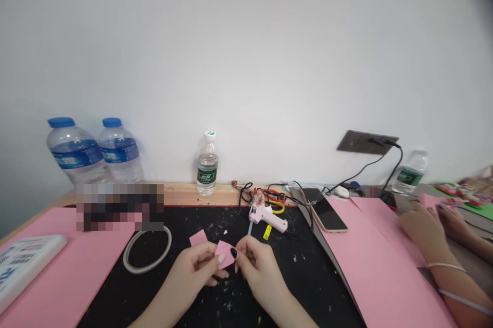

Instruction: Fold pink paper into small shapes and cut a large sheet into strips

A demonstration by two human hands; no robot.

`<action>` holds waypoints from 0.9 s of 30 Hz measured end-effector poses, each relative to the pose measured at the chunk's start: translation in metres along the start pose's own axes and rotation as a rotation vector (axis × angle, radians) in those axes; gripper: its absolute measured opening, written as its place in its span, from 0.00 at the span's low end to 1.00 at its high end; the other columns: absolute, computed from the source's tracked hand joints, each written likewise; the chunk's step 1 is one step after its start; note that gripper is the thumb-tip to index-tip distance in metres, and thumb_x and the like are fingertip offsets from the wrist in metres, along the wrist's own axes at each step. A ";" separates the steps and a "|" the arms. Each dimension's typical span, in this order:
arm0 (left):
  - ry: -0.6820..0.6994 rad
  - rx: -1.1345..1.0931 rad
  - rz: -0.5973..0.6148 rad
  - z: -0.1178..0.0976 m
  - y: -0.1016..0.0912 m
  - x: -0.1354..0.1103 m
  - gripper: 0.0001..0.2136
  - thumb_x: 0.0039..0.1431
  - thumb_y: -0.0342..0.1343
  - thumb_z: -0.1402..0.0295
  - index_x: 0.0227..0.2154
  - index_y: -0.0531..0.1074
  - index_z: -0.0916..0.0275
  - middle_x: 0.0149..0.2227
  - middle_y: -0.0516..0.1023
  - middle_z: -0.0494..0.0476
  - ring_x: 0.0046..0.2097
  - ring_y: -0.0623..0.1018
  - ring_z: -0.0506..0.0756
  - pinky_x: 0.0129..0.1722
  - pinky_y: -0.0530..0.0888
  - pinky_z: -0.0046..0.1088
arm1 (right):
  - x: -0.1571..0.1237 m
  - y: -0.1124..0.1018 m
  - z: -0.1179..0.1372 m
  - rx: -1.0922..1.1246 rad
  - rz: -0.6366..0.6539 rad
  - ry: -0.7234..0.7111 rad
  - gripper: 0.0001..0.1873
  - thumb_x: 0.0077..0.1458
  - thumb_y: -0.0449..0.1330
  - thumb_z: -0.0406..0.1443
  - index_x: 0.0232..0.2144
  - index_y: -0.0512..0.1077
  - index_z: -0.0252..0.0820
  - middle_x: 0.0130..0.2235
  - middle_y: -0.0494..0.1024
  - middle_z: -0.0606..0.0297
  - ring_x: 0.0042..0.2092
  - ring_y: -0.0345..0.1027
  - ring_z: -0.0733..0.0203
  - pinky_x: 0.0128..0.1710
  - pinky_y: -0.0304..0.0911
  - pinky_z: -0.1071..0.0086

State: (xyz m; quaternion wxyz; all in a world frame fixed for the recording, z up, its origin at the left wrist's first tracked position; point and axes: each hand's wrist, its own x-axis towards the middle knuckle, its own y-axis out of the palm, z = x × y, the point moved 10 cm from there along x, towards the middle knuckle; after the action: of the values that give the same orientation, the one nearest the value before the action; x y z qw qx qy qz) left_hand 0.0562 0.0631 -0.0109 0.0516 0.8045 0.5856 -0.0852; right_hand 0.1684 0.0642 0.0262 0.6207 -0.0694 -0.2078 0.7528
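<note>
Both my hands meet over the black mat (181, 292) at the lower middle. My left hand (196, 269) and my right hand (256, 264) pinch a small pink paper piece (224, 254) between thumbs and fingertips. A second small pink square (198, 238) lies on the mat just left of it. A pink glue gun (265, 216) lies on the mat right behind my right hand, its nozzle pointing toward my fingers. A ring of clear tape (147, 249) lies on the mat to the left of my left hand.
Large pink sheets lie at left (57, 276) and right (370, 261). Two big water bottles (96, 151), a small bottle (207, 164), a phone (326, 211) and cables stand along the wall. Another person's hands (431, 228) work at the far right. A white box (23, 264) sits at left.
</note>
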 end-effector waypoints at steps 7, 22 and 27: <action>-0.075 -0.077 0.004 0.011 0.005 -0.001 0.11 0.45 0.59 0.60 0.26 0.71 0.64 0.26 0.79 0.54 0.31 0.79 0.55 0.27 0.71 0.23 | 0.000 -0.014 0.005 0.074 -0.134 -0.028 0.08 0.45 0.58 0.28 0.31 0.65 0.41 0.27 0.68 0.69 0.24 0.60 0.68 0.20 0.54 0.77; -0.135 -0.152 0.071 0.009 0.018 -0.005 0.14 0.45 0.58 0.57 0.23 0.66 0.63 0.26 0.78 0.51 0.32 0.80 0.55 0.26 0.70 0.22 | -0.004 -0.008 0.017 0.055 -0.114 -0.108 0.07 0.45 0.57 0.25 0.20 0.68 0.38 0.40 0.72 0.62 0.25 0.61 0.70 0.23 0.57 0.75; -0.140 -0.143 0.046 0.010 0.016 -0.004 0.14 0.46 0.58 0.56 0.23 0.68 0.64 0.24 0.78 0.51 0.31 0.80 0.54 0.25 0.71 0.21 | -0.012 -0.014 0.046 -0.104 -0.154 -0.355 0.10 0.47 0.55 0.23 0.23 0.69 0.40 0.41 0.72 0.61 0.40 0.65 0.61 0.40 0.62 0.67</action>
State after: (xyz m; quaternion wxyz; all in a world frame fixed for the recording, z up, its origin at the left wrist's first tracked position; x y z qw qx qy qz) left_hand 0.0692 0.0526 -0.0198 0.1515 0.8041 0.5665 -0.0978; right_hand 0.1666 0.0439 0.0715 0.6256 0.0487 -0.3572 0.6918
